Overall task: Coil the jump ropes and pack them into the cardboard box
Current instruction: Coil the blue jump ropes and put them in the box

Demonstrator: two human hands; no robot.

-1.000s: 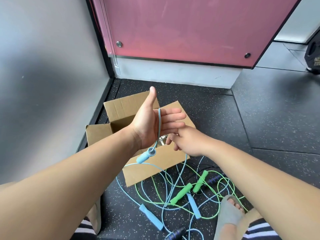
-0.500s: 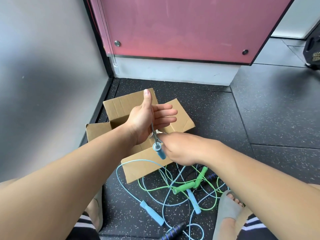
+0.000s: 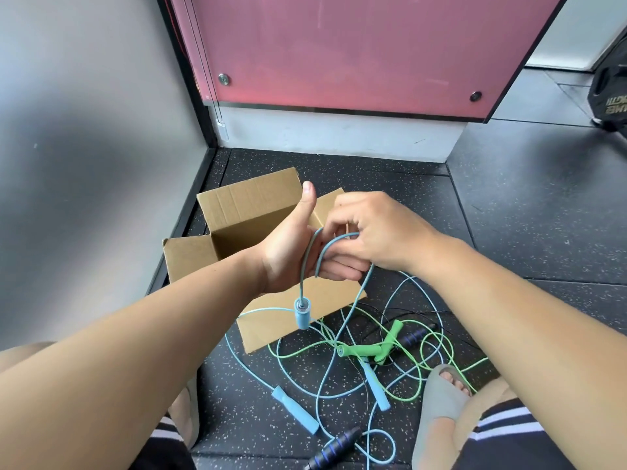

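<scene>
My left hand (image 3: 291,252) is raised above the open cardboard box (image 3: 237,212), thumb up, with the blue jump rope (image 3: 307,262) looped over its fingers. One blue handle (image 3: 302,315) hangs below the palm. My right hand (image 3: 376,232) pinches the same blue cord at the top of the loop, just beside the left fingers. The rest of the blue cord trails down to the floor, where a second blue handle (image 3: 295,409) lies. A green jump rope (image 3: 364,351) and a black-handled rope (image 3: 334,447) lie tangled there with it.
The box sits in a corner, with a grey wall on the left and a pink panel (image 3: 339,49) behind. Speckled black rubber floor (image 3: 526,205) stretches to the right. My foot in a grey sandal (image 3: 437,401) rests by the rope tangle. A black weight plate (image 3: 610,96) stands far right.
My right hand rose from below the left palm to its fingertips, carrying the blue cord up and over the fingers. The blue handle now hangs lower, below the palm.
</scene>
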